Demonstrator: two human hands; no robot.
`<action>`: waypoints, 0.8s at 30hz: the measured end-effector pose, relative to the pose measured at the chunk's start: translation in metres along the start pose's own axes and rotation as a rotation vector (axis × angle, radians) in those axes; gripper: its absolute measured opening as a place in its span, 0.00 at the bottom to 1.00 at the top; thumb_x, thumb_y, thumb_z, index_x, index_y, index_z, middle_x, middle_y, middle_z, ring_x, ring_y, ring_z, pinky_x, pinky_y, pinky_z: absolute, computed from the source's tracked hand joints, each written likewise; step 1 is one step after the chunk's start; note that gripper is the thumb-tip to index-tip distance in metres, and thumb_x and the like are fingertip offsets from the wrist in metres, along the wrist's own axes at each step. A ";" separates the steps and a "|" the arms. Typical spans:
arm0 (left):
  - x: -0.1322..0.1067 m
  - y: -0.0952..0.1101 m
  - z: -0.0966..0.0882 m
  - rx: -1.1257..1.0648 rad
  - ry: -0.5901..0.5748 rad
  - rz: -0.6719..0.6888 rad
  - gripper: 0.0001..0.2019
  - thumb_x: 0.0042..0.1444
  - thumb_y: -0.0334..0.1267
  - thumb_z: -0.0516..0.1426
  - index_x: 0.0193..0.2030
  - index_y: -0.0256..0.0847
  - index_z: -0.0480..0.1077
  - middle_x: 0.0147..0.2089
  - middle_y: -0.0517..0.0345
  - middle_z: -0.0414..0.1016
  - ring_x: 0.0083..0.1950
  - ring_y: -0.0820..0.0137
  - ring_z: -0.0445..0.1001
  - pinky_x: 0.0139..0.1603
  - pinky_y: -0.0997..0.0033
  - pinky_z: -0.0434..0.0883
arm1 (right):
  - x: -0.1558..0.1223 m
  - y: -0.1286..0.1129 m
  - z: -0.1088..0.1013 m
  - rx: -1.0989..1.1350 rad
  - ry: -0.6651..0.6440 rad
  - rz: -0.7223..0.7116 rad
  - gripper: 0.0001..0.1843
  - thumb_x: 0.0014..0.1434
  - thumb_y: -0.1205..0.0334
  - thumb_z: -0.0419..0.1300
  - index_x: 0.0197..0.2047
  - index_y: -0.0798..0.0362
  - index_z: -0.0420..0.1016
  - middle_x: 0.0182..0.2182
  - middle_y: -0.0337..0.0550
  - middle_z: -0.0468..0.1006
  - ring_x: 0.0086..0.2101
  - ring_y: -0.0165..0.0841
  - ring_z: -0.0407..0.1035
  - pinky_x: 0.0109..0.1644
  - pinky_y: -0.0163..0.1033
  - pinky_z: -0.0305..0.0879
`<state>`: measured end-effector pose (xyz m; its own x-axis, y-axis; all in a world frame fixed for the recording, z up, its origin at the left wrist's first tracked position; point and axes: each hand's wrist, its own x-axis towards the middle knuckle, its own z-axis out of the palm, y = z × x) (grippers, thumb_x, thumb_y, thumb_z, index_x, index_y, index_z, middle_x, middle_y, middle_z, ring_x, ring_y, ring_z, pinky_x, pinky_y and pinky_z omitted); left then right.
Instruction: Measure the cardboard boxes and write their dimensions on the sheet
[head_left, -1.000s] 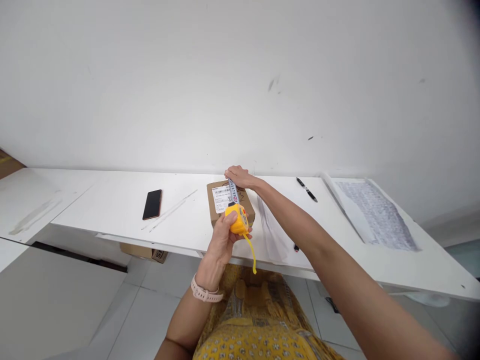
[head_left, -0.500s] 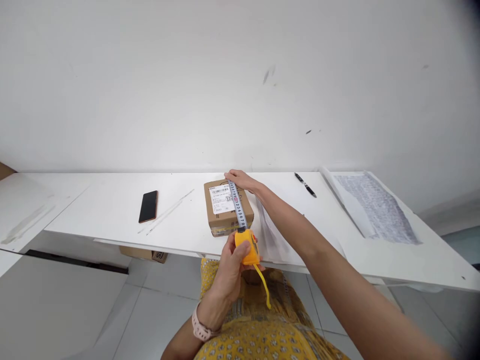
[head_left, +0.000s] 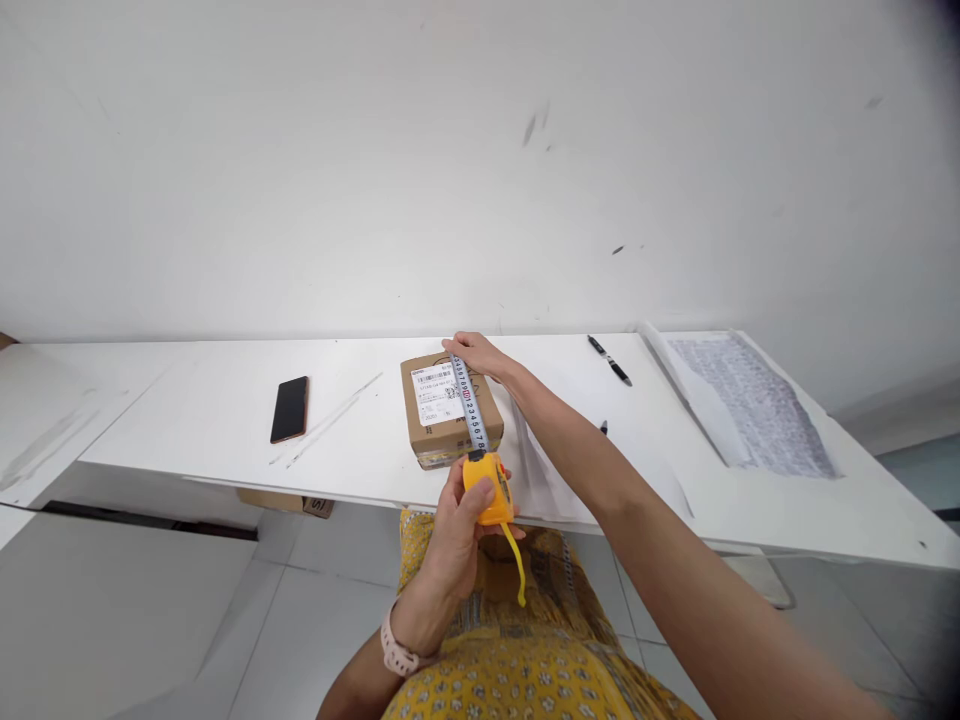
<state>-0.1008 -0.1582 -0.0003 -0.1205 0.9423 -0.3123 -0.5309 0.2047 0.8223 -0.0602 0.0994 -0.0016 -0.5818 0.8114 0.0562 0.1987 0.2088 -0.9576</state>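
A brown cardboard box (head_left: 442, 437) with a white printed label (head_left: 436, 396) sits on the white table. Across its top runs the pulled-out blade of a yellow tape measure (head_left: 489, 490). My left hand (head_left: 459, 520) is wrapped round the tape measure's case at the box's near edge, thumb on top; a yellow strap hangs below it. At the far edge, my right hand (head_left: 474, 350) pinches the blade's end against the box. Its fingertips are partly hidden.
A dark phone (head_left: 289, 409) lies left of the box. To the right are a black pen (head_left: 609, 360), loose white sheets (head_left: 544, 470) partly under my right arm, and a handwritten paper (head_left: 750, 400). The wall (head_left: 480, 180) stands behind the white table (head_left: 217, 410). Another carton (head_left: 281, 502) is below.
The view has shifted slightly. Both hands keep their hold on the tape measure, whose case has tilted a little. The blade still lies across the box.
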 end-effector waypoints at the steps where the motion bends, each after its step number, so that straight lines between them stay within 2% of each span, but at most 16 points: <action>1: 0.000 0.000 0.000 -0.001 -0.002 0.003 0.30 0.46 0.54 0.68 0.50 0.40 0.69 0.47 0.50 0.74 0.33 0.67 0.76 0.27 0.68 0.78 | -0.004 -0.004 0.000 -0.005 0.009 -0.008 0.23 0.61 0.43 0.59 0.28 0.48 0.53 0.25 0.34 0.57 0.26 0.29 0.51 0.30 0.37 0.51; 5: 0.002 -0.002 -0.001 0.002 -0.002 0.006 0.29 0.47 0.54 0.68 0.51 0.40 0.69 0.47 0.50 0.74 0.34 0.67 0.76 0.27 0.68 0.78 | -0.011 -0.011 -0.001 0.005 0.015 -0.013 0.23 0.62 0.44 0.58 0.28 0.48 0.52 0.26 0.35 0.56 0.26 0.30 0.51 0.32 0.38 0.51; 13: 0.001 -0.001 0.000 0.003 0.003 0.006 0.28 0.46 0.53 0.68 0.50 0.40 0.69 0.47 0.51 0.74 0.34 0.66 0.76 0.27 0.67 0.77 | 0.013 0.014 0.001 0.003 -0.007 0.020 0.22 0.63 0.45 0.57 0.27 0.48 0.54 0.24 0.34 0.57 0.26 0.29 0.52 0.32 0.38 0.49; 20: 0.000 -0.002 0.000 0.005 0.010 0.010 0.29 0.46 0.53 0.67 0.50 0.41 0.68 0.47 0.51 0.74 0.35 0.66 0.76 0.27 0.68 0.77 | 0.011 0.013 0.001 0.004 -0.008 0.023 0.24 0.62 0.42 0.58 0.27 0.48 0.53 0.24 0.34 0.57 0.25 0.29 0.52 0.31 0.38 0.50; 24: 0.004 -0.001 0.001 0.006 -0.006 0.010 0.28 0.47 0.53 0.67 0.50 0.41 0.69 0.47 0.51 0.74 0.34 0.67 0.75 0.27 0.69 0.76 | 0.007 0.009 0.003 0.023 0.034 0.030 0.24 0.59 0.38 0.60 0.27 0.48 0.59 0.25 0.36 0.63 0.28 0.32 0.59 0.34 0.40 0.56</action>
<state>-0.1005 -0.1542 -0.0019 -0.1202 0.9460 -0.3011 -0.5246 0.1970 0.8282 -0.0645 0.1053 -0.0106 -0.5485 0.8354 0.0368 0.1968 0.1718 -0.9653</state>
